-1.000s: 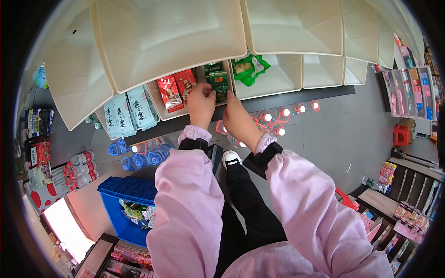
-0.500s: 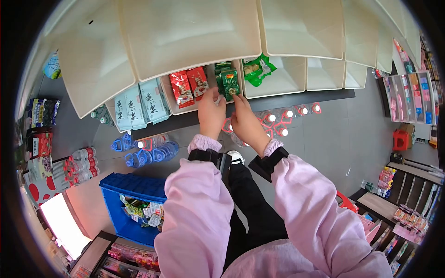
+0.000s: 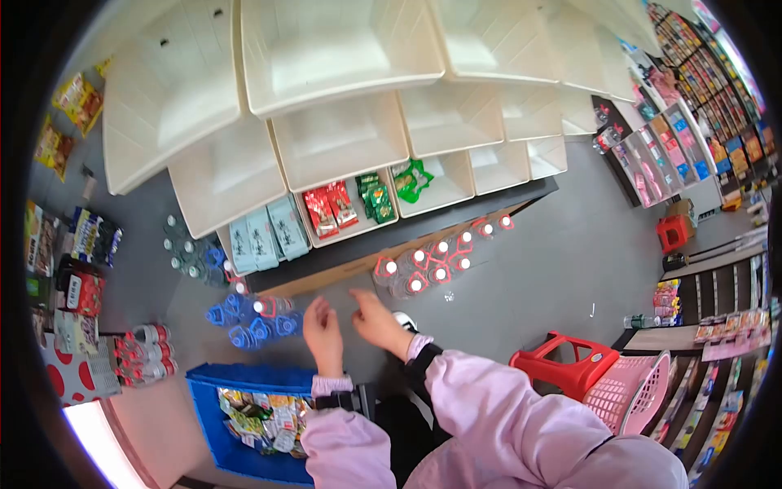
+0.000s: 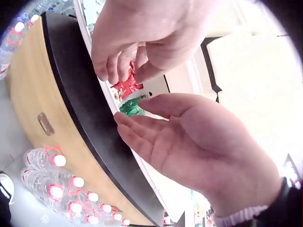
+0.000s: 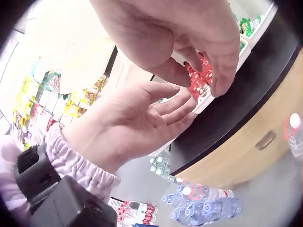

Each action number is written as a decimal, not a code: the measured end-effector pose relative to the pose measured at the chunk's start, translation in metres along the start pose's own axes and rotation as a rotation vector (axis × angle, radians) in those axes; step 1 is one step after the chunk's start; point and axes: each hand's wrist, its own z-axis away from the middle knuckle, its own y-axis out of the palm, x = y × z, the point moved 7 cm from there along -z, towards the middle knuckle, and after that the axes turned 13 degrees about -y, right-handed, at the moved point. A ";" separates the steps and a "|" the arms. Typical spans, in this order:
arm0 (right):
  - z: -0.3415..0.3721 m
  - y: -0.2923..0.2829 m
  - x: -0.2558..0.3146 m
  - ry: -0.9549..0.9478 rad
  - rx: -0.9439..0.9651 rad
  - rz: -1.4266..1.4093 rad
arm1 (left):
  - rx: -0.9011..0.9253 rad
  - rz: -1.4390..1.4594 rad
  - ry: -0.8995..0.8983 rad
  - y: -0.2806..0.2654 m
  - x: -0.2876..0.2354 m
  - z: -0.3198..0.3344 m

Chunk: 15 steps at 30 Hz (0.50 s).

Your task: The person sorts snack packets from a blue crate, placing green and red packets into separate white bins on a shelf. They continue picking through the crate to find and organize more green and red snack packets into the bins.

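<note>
Both hands hang in front of the body, held out before the lowest row of white bins and holding nothing. My left hand [image 3: 323, 330] has relaxed, slightly bent fingers, and my right hand [image 3: 379, 319] faces it across a small gap. Red packets [image 3: 330, 208] and green packets [image 3: 375, 200] stand side by side in one low bin [image 3: 354, 232]. Left of them, pale blue packets [image 3: 266, 236] with dark lettering fill another bin. To the right, a bright green bag [image 3: 414, 181] lies in its own bin.
Red-handled water bottles [image 3: 419, 269] and blue-capped bottles [image 3: 252, 322] stand on the floor before the shelf. A blue crate [image 3: 204, 424] with assorted packets is at the lower left. A red stool [image 3: 562, 363] and a pink basket [image 3: 627, 391] stand at the right.
Both hands have drawn back from the bin with the red and green packets, toward the body. The head view has shifted, showing more bin rows and floor.
</note>
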 end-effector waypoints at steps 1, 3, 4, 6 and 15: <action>0.004 0.006 0.011 -0.024 -0.011 0.043 | -0.030 0.043 0.007 -0.016 0.001 0.009; 0.013 0.021 0.029 0.045 0.014 -0.038 | -0.073 0.071 0.025 -0.045 0.001 0.025; 0.018 0.031 0.034 0.034 0.014 -0.033 | -0.082 0.053 -0.013 -0.058 0.003 0.031; 0.026 0.049 0.049 0.094 0.089 -0.062 | -0.113 0.115 -0.009 -0.081 0.021 0.040; 0.071 0.141 0.080 0.141 0.282 -0.113 | -0.213 0.113 -0.119 -0.162 0.091 0.079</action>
